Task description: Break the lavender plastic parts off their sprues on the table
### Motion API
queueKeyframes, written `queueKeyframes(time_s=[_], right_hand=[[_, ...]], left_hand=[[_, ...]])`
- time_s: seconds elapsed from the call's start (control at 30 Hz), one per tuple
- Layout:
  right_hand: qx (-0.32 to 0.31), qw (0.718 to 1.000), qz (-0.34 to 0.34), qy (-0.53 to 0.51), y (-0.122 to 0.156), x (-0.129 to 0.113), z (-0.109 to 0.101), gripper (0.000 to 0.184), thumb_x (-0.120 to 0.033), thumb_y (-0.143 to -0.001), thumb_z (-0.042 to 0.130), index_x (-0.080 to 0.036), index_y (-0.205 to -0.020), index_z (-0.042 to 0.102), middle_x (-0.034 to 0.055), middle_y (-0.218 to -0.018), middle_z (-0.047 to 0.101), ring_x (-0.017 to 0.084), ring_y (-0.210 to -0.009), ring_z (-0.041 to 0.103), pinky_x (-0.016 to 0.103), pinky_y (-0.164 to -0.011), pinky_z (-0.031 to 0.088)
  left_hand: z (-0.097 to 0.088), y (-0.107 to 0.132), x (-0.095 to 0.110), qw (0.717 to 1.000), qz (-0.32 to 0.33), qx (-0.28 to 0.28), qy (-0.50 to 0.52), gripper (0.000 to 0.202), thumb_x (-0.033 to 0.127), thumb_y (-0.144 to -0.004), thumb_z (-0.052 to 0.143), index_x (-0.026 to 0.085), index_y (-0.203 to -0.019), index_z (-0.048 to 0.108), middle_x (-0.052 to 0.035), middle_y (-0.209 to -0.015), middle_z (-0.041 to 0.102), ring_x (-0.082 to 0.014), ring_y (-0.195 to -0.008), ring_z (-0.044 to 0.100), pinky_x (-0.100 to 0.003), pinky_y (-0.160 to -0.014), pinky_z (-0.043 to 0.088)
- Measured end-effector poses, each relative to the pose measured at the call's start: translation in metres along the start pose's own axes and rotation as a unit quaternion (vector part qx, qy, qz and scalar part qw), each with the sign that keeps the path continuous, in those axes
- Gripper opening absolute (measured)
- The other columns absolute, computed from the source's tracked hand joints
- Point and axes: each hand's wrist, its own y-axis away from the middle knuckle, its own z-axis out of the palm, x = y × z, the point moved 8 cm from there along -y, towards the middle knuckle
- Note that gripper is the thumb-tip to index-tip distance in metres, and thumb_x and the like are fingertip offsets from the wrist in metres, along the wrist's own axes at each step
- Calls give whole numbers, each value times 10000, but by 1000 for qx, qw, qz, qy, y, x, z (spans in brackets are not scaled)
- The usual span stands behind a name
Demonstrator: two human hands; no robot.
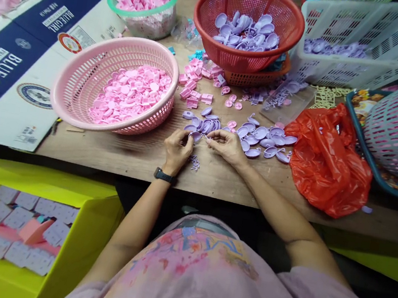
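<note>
My left hand (178, 148), with a dark band on its wrist, pinches a purple oval plastic piece (195, 136) at the front of the wooden table. Close by on the right, the fingertips of my right hand (227, 146) are pressed together beside that piece; whatever they grip is too small to make out. Just beyond my fingers lies a cluster of purple oval pieces (209, 124), and more purple pieces (267, 139) spread to the right. Tiny purple rod-like parts (194, 162) rest on the wood below my hands.
A pink basket (66, 77) of pink parts stands left. Behind are a red basket (243, 56) and a white crate (335, 73) holding purple parts. An orange plastic bag (329, 167) lies right. A yellow box (85, 237) with stacked pieces sits below left.
</note>
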Motion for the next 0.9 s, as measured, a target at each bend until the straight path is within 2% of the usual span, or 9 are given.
queueKeyframes(time_s=[0.13, 0.27, 0.47, 0.7, 0.9], right_hand=[[34, 998, -38, 44, 5, -13, -1, 334, -498, -773, 791, -183, -863, 728, 22, -734, 724, 146, -620, 676, 299, -642, 597], [50, 994, -78, 55, 10, -21, 4, 300, -486, -825, 753, -195, -886, 714, 24, -789, 733, 158, -685, 703, 311, -699, 610], [41, 995, -78, 40, 16, -18, 14, 300, -500, -873, 702, -207, -897, 643, 33, -852, 746, 181, -782, 744, 328, -766, 623], [69, 967, -185, 160, 21, -37, 14, 200, -400, -946, 637, -216, -881, 675, 29, -879, 740, 171, -806, 693, 315, -767, 566], [75, 955, -207, 199, 22, -39, 15, 152, -318, -952, 616, -212, -848, 653, 26, -840, 710, 172, -778, 664, 317, -741, 541]], left_hand=[[2, 0, 6, 1000, 10, -13, 16, 117, 221, -900, 583, 204, -884, 698, -30, -799, 720, -148, -697, 643, -265, -673, 499], [6, 1, 8, 999, 8, -31, -1, 132, 254, -910, 585, 209, -863, 700, -28, -770, 722, -147, -673, 643, -263, -657, 488], [8, 4, 15, 999, 45, -21, 21, 119, 245, -903, 607, 196, -870, 710, -35, -797, 754, -139, -674, 670, -246, -658, 490], [13, 6, 18, 998, 54, -43, 9, 127, 263, -900, 620, 196, -894, 728, -31, -797, 762, -130, -650, 660, -241, -652, 487], [13, 5, 19, 997, 65, -35, 20, 132, 261, -902, 621, 187, -886, 730, -38, -779, 757, -130, -640, 658, -241, -637, 476]])
